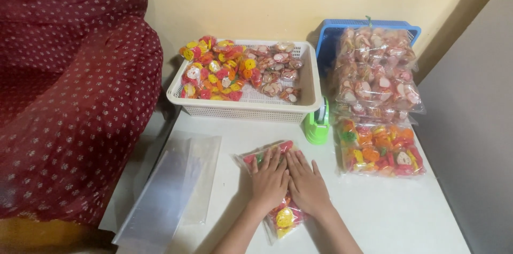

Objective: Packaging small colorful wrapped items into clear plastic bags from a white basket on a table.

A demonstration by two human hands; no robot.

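Observation:
A clear plastic bag filled with small colourful sweets (281, 217) lies on the white table (385, 216) in front of me. Both my hands rest flat on it, side by side, fingers pointing away. My left hand (269, 181) presses its left half and my right hand (308, 184) presses its right half. The bag's far end (267, 151) and near end show past my hands.
A white basket (312, 91) with loose sweets stands at the back. A green tape dispenser (317, 124) sits beside it. Filled bags (380, 147) are stacked at the right over a blue basket (326, 37). Empty clear bags (176, 190) lie left, near a dark red dotted cloth (69, 99).

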